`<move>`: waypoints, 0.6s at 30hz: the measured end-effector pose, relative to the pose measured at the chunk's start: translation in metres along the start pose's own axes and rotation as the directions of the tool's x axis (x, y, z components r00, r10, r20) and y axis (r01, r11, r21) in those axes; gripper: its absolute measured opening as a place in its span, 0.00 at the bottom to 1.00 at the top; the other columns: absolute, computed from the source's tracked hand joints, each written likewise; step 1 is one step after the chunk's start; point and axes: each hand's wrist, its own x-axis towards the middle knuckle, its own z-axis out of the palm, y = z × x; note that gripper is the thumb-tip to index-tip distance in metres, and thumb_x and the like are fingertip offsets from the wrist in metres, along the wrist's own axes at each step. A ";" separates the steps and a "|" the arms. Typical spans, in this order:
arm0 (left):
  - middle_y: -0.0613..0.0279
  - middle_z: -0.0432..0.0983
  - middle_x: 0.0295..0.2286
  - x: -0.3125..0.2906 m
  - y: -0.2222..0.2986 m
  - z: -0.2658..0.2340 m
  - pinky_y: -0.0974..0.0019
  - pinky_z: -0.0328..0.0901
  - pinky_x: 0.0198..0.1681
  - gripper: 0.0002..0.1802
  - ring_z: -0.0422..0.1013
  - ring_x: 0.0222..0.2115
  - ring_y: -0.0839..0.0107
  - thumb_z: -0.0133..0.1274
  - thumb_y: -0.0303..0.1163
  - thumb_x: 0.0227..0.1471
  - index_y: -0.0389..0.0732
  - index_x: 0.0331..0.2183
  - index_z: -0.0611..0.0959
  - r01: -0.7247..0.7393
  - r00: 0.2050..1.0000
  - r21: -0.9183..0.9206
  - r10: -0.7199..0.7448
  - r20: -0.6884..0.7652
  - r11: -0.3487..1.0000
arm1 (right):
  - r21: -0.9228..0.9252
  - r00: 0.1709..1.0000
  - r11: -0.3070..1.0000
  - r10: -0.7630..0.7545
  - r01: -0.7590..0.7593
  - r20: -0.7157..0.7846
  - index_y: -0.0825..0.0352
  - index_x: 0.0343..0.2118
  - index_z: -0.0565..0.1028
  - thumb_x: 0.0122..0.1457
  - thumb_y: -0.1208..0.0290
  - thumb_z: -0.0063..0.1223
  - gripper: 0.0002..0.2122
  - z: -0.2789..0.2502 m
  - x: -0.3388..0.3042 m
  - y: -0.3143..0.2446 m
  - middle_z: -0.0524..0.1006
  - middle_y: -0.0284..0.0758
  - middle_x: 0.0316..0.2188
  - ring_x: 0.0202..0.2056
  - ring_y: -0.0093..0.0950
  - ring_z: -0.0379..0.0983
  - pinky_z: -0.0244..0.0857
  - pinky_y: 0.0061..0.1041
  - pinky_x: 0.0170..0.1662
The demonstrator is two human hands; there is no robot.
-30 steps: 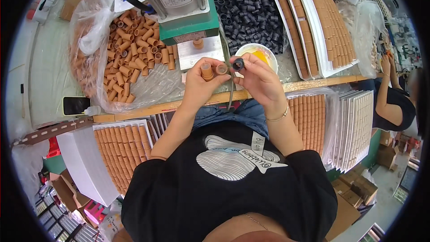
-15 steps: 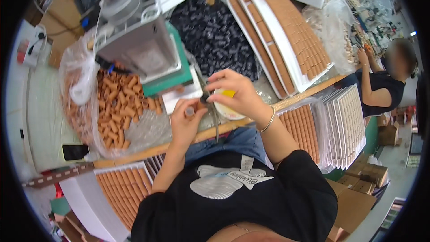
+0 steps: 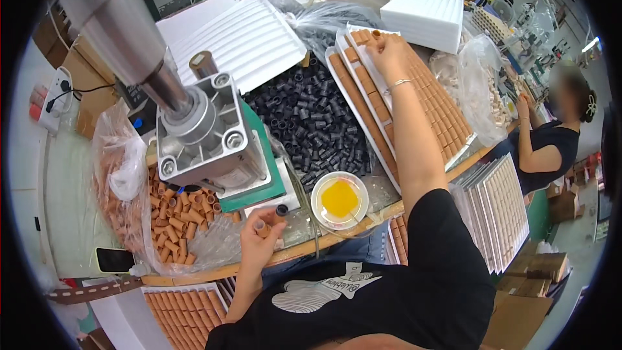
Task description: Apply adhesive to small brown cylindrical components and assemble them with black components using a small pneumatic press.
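My left hand (image 3: 258,240) is closed around a short orange-brown tube (image 3: 261,227) and also pinches a small black tube piece (image 3: 281,210) at the fingertips. It is just in front of the press's base plate, by the table's front edge. My right arm stretches far to the right, and my right hand (image 3: 391,58) has its fingers closed at a brown tube (image 3: 376,34) over the far end of a white tray (image 3: 363,58) with rows of brown tubes. A round white bowl (image 3: 322,217) of yellow liquid sits between my arms.
A metal press (image 3: 214,136) with a green block stands left of centre. Loose orange-brown tubes (image 3: 181,220) lie in a plastic bag left of it; black tube pieces (image 3: 311,123) are heaped behind the bowl. White foam (image 3: 421,19) stands at the back. A co-worker (image 3: 544,146) is at right.
My right hand has left the spot over the bowl, beside my left hand, and reached out to the tray's far end. The black piece is now at my left fingertips. The view has shifted.
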 end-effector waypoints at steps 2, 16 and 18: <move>0.59 0.75 0.35 -0.001 -0.011 -0.009 0.76 0.67 0.29 0.15 0.74 0.33 0.75 0.57 0.18 0.48 0.36 0.41 0.77 -0.031 0.997 0.114 0.038 -0.062 0.993 | 0.057 1.000 0.998 -0.003 0.002 0.008 0.68 0.36 0.76 0.50 0.61 0.62 0.16 -0.028 -0.027 -0.017 0.78 0.43 0.36 0.39 0.43 0.74 0.67 0.38 0.43; 0.59 0.75 0.33 0.001 0.043 -0.010 0.69 0.65 0.40 0.16 0.72 0.36 0.67 0.62 0.20 0.41 0.37 0.37 0.83 -0.306 0.952 0.417 0.287 0.110 0.856 | 0.745 0.605 0.566 -0.745 0.352 0.280 0.67 0.42 0.76 0.41 0.74 0.68 0.22 -0.066 -0.277 -0.118 0.75 0.36 0.28 0.27 0.32 0.70 0.66 0.28 0.33; 0.59 0.76 0.33 -0.002 0.037 -0.008 0.70 0.65 0.40 0.17 0.72 0.36 0.67 0.62 0.20 0.42 0.37 0.38 0.82 -0.288 0.957 0.412 0.271 0.099 0.864 | 0.744 0.616 0.587 -0.725 0.319 0.308 0.67 0.40 0.76 0.42 0.74 0.66 0.19 -0.063 -0.284 -0.122 0.75 0.37 0.28 0.30 0.35 0.71 0.66 0.30 0.34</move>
